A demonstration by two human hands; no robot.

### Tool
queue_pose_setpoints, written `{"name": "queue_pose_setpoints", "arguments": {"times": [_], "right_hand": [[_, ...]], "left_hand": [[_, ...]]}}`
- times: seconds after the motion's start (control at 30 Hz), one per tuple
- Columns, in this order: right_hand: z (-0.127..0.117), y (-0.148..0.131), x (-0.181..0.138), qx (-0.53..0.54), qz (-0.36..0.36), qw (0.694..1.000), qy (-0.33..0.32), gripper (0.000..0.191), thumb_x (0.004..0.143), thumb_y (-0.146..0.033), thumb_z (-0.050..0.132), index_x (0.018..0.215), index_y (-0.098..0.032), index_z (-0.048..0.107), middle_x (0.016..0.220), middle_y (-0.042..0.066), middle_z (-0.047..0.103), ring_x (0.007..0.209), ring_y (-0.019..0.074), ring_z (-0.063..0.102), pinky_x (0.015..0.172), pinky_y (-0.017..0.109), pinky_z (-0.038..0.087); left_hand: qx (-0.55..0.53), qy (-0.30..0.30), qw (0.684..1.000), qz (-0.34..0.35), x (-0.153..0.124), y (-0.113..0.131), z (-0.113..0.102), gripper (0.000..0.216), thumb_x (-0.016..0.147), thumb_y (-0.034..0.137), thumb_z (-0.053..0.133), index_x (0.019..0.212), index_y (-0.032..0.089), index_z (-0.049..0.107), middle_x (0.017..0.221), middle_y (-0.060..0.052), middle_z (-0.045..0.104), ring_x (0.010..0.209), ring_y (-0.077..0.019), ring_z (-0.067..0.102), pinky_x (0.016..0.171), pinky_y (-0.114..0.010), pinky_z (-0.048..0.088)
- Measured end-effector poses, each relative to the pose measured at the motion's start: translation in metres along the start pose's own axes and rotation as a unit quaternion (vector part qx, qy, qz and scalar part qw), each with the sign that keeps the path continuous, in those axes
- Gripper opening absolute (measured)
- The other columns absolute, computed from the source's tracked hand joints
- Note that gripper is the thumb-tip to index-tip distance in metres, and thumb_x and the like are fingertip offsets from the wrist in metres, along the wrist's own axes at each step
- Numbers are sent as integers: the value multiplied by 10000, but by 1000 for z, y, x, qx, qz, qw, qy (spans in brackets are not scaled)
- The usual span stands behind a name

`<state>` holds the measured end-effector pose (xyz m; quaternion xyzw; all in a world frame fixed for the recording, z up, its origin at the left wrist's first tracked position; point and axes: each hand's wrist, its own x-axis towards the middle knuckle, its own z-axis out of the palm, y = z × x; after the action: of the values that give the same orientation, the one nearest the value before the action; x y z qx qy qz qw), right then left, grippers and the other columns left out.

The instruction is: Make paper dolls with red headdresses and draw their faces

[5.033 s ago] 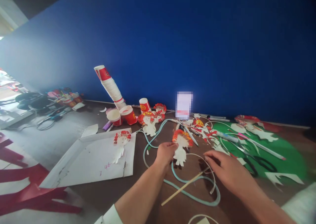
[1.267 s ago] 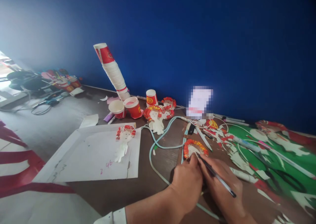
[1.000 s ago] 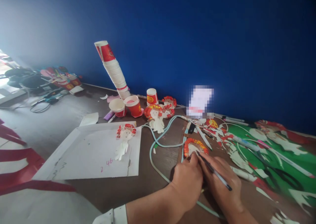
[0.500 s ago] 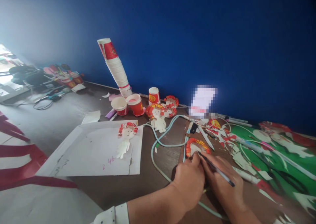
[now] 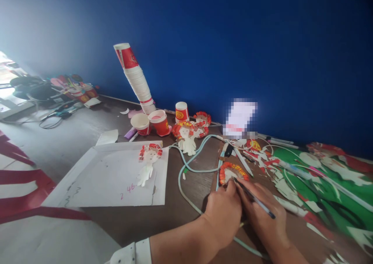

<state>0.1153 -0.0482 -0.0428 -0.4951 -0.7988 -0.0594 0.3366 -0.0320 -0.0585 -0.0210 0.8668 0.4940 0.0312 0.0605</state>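
Note:
My right hand (image 5: 262, 209) grips a pen (image 5: 259, 202) with a dark barrel, its tip at the face of a paper doll (image 5: 231, 172). This doll has a curled red-and-orange paper fringe around its head; its lower part is hidden behind my hands. My left hand (image 5: 224, 207) is closed on the doll's lower part, fingers bent against the table. Another paper doll (image 5: 149, 163) with a red fringe and a drawn face lies on a white sheet (image 5: 110, 178) to the left. Farther back, a third doll (image 5: 186, 138) leans among similar red-fringed pieces.
A tilted stack of paper cups (image 5: 135, 79) stands near the blue wall, with several single cups (image 5: 159, 123) beside it. A pale blue cable (image 5: 183, 190) loops across the table (image 5: 201, 165). Paper scraps, pens and a green sheet (image 5: 291, 159) lie on the right.
Both hands keep nearly the same place on the doll. The pen's rear end has shifted very slightly left and the whole view has moved a little.

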Motion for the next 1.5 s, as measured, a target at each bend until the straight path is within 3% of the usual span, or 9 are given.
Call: {"name": "queue_pose_setpoints", "arguments": {"times": [0.33,0.93,1.5], "right_hand": [[3,2,-2,-5,2,1000,2,281,924,-276,528,1140,-185,681,1028,62,732,918,199,669,865,318,502],[2,0,0,-12,15,1000,-3,291,939,-310,488,1106,-183,690,969,76,733,865,190,681,786,299,519],[3,1,-1,-9,9,1000,-2,277,928,-300,526,1122,-195,693,990,57,740,891,184,681,822,289,510]], "left_hand": [[2,-5,1000,4,0,0,0,417,908,215,471,1303,88,515,1301,-172,529,890,-185,649,692,-259,546],[5,-15,1000,-2,0,0,-2,403,912,227,468,1289,97,520,1291,-171,516,869,-180,645,671,-262,547],[13,-5,1000,-4,-1,1,-2,435,904,223,479,1319,91,491,1254,-171,534,841,-169,643,660,-251,533]]}}
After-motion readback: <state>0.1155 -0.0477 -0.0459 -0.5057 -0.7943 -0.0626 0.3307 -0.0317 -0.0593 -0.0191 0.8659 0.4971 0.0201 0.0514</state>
